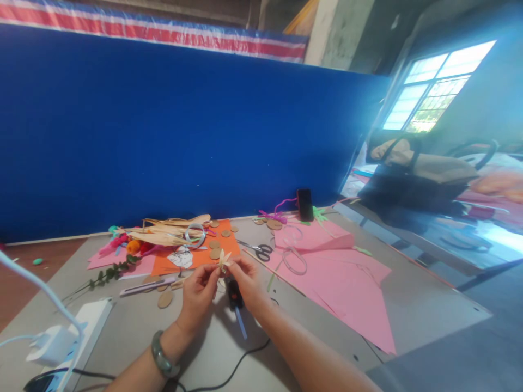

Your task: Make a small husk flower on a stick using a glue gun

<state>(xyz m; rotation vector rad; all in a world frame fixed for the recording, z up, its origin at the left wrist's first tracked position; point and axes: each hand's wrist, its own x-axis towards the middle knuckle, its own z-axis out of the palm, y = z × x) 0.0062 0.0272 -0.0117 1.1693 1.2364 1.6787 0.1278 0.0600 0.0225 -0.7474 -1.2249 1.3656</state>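
Grey table (pixel 425 305): blue partition (pixel 196 125) along far edge
Right side: tabletop showing beyond pink paper (pixel 339 288)
Left hand (pixel 199 291), right hand (pixel 247 283): pinching pale petals (pixel 223 258)

a tall blue panel (pixel 183 125) stands behind the table (pixel 425 305), with a red-and-white striped banner (pixel 163 35) above it. a dark phone (pixel 304 205) stands upright near the panel's foot; a bright, barred window (pixel 441 87) shows at right.

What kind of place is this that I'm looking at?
Probably a craft workspace, though which kind of building it's in I can't tell: a grey table carries scissors, pink paper and a bundle of pale, dry-looking strips.
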